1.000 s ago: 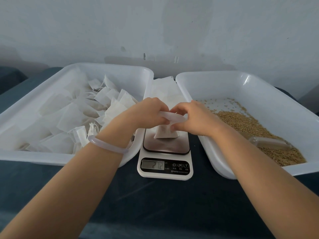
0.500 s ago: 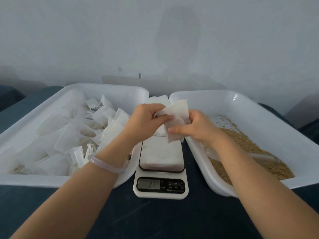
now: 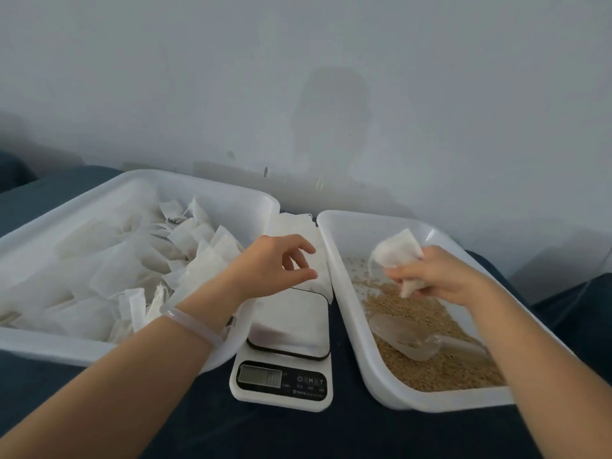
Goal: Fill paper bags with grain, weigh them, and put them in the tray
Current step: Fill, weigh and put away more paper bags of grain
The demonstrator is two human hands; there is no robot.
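One bag (image 3: 395,255) gripped in right hand (image 3: 440,279) over right tray (image 3: 364,359); left hand (image 3: 270,266) loose, empty, above scale (image 3: 291,326). Filling advice: keep bag mouth open, low over grain (image 3: 440,372), feed by scoop (image 3: 400,332). Right tray: scoop, grain. Left tray (image 3: 49,346): heaped bags (image 3: 116,270). Far, between trays: spare bags (image 3: 291,230).

scale (image 3: 283,356) between bag tray (image 3: 205,185) at left and grain tray (image 3: 347,260) at right, scoop (image 3: 407,336) on grain (image 3: 430,369)
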